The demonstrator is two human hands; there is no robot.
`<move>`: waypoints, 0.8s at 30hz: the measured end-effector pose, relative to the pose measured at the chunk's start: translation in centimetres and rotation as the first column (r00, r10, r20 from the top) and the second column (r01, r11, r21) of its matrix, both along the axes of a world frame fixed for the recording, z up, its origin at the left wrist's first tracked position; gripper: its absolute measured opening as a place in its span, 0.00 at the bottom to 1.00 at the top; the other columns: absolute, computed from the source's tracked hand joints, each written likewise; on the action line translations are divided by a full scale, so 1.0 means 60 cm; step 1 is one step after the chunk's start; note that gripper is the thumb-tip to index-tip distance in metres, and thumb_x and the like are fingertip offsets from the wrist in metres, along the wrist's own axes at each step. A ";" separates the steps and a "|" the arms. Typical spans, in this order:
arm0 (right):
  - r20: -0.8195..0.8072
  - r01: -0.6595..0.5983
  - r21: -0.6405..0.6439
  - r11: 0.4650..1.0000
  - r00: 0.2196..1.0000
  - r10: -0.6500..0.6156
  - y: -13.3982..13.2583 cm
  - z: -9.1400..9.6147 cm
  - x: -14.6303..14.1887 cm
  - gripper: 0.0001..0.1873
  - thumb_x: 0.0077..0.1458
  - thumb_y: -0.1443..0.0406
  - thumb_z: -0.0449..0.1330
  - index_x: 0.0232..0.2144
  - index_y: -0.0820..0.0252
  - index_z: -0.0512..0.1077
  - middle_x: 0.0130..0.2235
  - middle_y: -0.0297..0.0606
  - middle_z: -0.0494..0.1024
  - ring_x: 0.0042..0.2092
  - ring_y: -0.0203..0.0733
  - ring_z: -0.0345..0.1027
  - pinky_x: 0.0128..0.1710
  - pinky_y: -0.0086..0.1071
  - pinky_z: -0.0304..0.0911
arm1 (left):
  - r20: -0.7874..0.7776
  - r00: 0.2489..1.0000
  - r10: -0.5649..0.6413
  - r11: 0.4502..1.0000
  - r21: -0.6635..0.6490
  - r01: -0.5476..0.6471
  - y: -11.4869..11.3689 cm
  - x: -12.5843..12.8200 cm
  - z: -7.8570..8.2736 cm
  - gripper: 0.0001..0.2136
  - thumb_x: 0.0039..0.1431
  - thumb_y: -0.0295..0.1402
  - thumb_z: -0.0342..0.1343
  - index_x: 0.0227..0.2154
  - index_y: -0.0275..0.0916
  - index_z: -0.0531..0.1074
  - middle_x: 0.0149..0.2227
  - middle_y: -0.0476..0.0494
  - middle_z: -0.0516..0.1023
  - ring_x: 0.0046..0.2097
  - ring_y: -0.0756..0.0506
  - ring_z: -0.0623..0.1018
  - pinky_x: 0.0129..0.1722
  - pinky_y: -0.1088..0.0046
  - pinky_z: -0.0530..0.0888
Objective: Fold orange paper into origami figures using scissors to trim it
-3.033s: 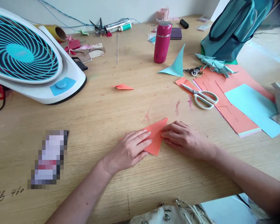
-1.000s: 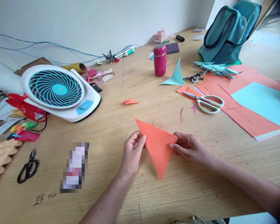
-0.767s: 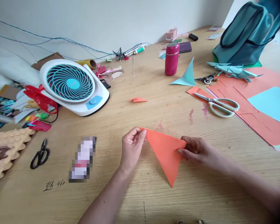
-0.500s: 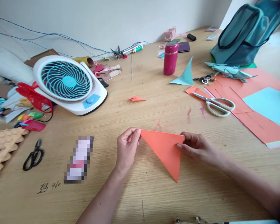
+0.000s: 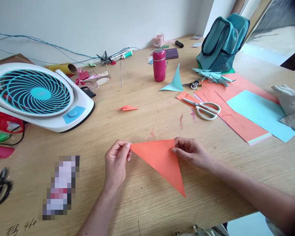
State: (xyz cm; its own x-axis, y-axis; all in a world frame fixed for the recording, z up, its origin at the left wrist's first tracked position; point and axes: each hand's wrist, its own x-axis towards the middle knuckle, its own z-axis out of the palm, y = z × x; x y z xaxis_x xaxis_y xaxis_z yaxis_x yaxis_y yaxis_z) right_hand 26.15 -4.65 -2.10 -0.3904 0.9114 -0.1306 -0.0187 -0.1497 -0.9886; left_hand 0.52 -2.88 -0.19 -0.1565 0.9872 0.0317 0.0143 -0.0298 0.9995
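An orange paper triangle [image 5: 162,162] is held just above the wooden table [image 5: 211,183], one tip pointing down toward me. My left hand [image 5: 116,162] pinches its left corner with thumb and fingers closed. My right hand [image 5: 191,153] pinches the right corner the same way. Both forearms reach in from the near edge.
A white and teal desk fan [image 5: 39,98] stands at the left. White-handled scissors [image 5: 203,108] lie on orange and blue paper sheets [image 5: 248,111] at the right. A pink bottle [image 5: 159,64], a folded teal paper shape [image 5: 175,82], a teal backpack [image 5: 221,42] and black scissors [image 5: 0,191] are around.
The orange triangle was pressed flat on the table under both hands; now it is lifted and held by two corners. Over the last second it turned so its top edge is level.
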 end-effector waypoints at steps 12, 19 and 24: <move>0.159 0.121 0.063 0.991 0.979 -0.130 0.001 0.011 0.005 0.26 0.58 0.45 0.61 0.23 0.57 0.61 0.23 0.28 0.58 0.26 0.33 0.47 0.26 0.30 0.44 | 0.012 0.998 -0.064 0.998 0.015 0.064 -0.007 -0.005 -0.012 0.10 0.63 0.35 0.58 0.29 0.37 0.78 0.24 0.50 0.71 0.26 0.53 0.68 0.23 0.79 0.63; 0.223 0.100 0.029 0.995 0.969 -0.104 -0.003 0.004 0.011 0.24 0.64 0.46 0.56 0.26 0.58 0.65 0.27 0.31 0.62 0.29 0.35 0.52 0.29 0.31 0.49 | -0.060 0.991 -0.123 0.990 0.061 0.127 -0.011 -0.010 -0.017 0.13 0.66 0.40 0.56 0.32 0.37 0.78 0.26 0.49 0.73 0.27 0.52 0.69 0.24 0.77 0.65; 0.247 0.095 0.045 0.994 0.964 -0.103 -0.003 0.003 0.011 0.24 0.63 0.46 0.56 0.26 0.58 0.65 0.27 0.32 0.63 0.29 0.36 0.53 0.29 0.31 0.50 | -0.137 0.988 -0.068 0.991 0.106 0.083 -0.011 -0.005 -0.014 0.08 0.62 0.35 0.61 0.29 0.38 0.75 0.26 0.52 0.72 0.26 0.54 0.68 0.26 0.79 0.66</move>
State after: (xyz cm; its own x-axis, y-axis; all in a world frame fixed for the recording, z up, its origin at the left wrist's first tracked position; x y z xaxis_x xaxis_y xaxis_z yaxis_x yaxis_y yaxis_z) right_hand 26.78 -4.81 -1.90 -0.2571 0.9491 -0.1818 0.2151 -0.1272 -0.9683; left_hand 0.24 -3.52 -1.04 -0.0684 0.9852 0.1574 0.1400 -0.1467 0.9792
